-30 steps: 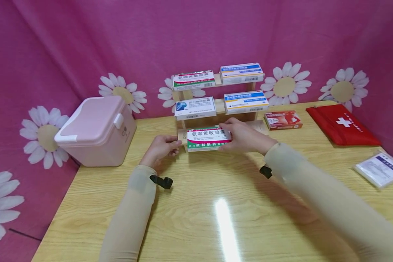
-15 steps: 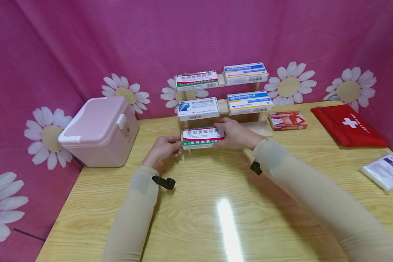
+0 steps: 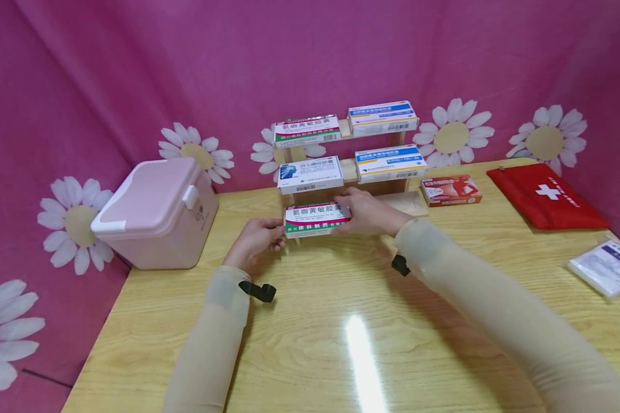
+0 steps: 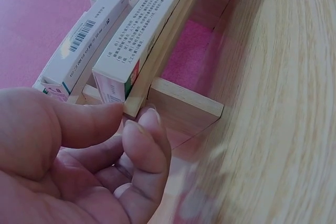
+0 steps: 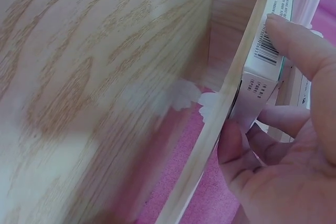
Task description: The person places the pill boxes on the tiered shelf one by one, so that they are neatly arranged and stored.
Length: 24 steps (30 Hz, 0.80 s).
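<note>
A white, green and magenta medicine box (image 3: pixel 315 222) lies at the left end of the lowest tier of a wooden rack (image 3: pixel 405 202). My right hand (image 3: pixel 369 213) grips this box near its right end; in the right wrist view the thumb lies along the barcoded side of the box (image 5: pixel 262 59). My left hand (image 3: pixel 255 238) pinches the left end of the rack's lowest shelf board (image 4: pixel 157 59), just beside the box, with the thumb tip close to the box corner. Above, the middle tier bears a white-and-blue box (image 3: pixel 311 174) and a blue-and-white box (image 3: pixel 390 163).
The top tier carries a green-and-white box (image 3: pixel 306 131) and another blue-and-white box (image 3: pixel 383 117). Left stands a pink lidded case (image 3: pixel 155 212). To the right lie a red box (image 3: pixel 450 190), a red first aid pouch (image 3: pixel 547 198) and a plastic-wrapped white packet (image 3: pixel 607 268).
My right hand has slid the medicine box leftward along the lowest tier, up to the shelf's left end. The left hand has stayed at that end.
</note>
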Each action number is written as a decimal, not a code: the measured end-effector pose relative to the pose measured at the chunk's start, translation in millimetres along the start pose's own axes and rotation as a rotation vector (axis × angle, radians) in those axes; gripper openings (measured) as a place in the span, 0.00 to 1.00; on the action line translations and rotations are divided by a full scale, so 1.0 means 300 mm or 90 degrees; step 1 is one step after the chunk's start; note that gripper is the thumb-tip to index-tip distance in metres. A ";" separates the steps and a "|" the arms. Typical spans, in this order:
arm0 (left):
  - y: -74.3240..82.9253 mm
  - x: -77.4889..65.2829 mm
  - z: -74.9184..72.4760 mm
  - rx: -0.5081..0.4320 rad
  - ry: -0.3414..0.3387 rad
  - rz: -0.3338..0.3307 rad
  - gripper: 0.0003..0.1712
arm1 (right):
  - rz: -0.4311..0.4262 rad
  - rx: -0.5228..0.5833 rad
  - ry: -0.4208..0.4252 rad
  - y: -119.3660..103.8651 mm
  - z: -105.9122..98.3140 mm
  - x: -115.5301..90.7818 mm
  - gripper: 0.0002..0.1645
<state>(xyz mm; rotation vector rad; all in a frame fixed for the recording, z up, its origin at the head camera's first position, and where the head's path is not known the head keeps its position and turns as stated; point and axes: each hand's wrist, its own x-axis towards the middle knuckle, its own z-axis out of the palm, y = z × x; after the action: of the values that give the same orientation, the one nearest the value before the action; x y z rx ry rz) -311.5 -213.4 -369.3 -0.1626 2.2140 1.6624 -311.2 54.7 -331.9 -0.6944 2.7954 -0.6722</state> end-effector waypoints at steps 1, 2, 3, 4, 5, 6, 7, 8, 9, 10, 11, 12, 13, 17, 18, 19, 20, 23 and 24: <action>-0.001 0.000 0.002 -0.001 -0.001 0.001 0.21 | 0.000 -0.001 0.001 0.001 0.001 -0.002 0.54; -0.002 -0.002 0.004 0.002 0.001 0.002 0.21 | -0.001 -0.002 0.001 0.002 0.001 -0.003 0.54; -0.003 -0.004 0.007 0.005 0.002 0.004 0.20 | -0.001 -0.003 0.000 0.004 0.002 -0.005 0.54; -0.004 -0.006 0.009 0.007 0.002 0.007 0.20 | -0.003 -0.007 0.000 0.006 0.002 -0.008 0.54; -0.005 -0.007 0.011 0.008 0.002 0.011 0.20 | -0.004 -0.010 -0.002 0.008 0.002 -0.012 0.55; -0.006 -0.008 0.013 0.009 0.000 0.015 0.20 | -0.006 -0.013 -0.001 0.011 0.001 -0.017 0.55; -0.006 -0.010 0.015 0.009 -0.002 0.020 0.20 | -0.007 -0.018 0.000 0.015 -0.001 -0.024 0.55; -0.006 -0.011 0.017 0.011 -0.004 0.024 0.21 | -0.007 -0.018 0.001 0.018 -0.004 -0.033 0.55; -0.006 -0.012 0.018 0.010 -0.007 0.028 0.21 | -0.007 -0.017 0.002 0.021 -0.009 -0.045 0.55; -0.006 -0.012 0.018 0.011 -0.007 0.030 0.20 | -0.009 -0.017 0.004 0.024 -0.015 -0.058 0.55; -0.005 -0.013 0.018 0.012 -0.009 0.033 0.21 | -0.009 -0.015 0.005 0.026 -0.022 -0.074 0.54; -0.004 -0.014 0.017 0.013 -0.010 0.035 0.21 | -0.012 -0.017 0.005 0.030 -0.031 -0.092 0.53; -0.002 -0.016 0.015 0.015 -0.008 0.034 0.20 | -0.014 -0.018 0.004 0.034 -0.041 -0.113 0.53; 0.002 -0.023 0.005 0.020 0.001 0.031 0.20 | -0.028 -0.045 0.004 0.061 -0.092 -0.217 0.49; 0.002 -0.024 0.003 0.019 0.003 0.029 0.20 | -0.031 -0.053 0.005 0.072 -0.106 -0.248 0.48; 0.001 -0.024 0.002 0.018 0.003 0.028 0.20 | -0.032 -0.058 0.005 0.083 -0.121 -0.281 0.47; 0.000 -0.023 0.002 0.015 0.002 0.029 0.20 | -0.031 -0.067 0.005 0.098 -0.137 -0.316 0.46; -0.006 -0.020 0.004 0.010 -0.005 0.036 0.21 | -0.022 -0.084 0.011 0.150 -0.193 -0.427 0.43; -0.009 -0.019 0.004 0.009 -0.008 0.040 0.21 | -0.014 -0.089 0.013 0.171 -0.214 -0.465 0.43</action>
<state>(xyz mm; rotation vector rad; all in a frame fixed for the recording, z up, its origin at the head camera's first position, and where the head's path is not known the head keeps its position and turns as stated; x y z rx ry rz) -305.3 -213.7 -370.0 -0.0802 2.2434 1.6744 -227.8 186.8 -290.0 -0.7484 2.8782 -0.4943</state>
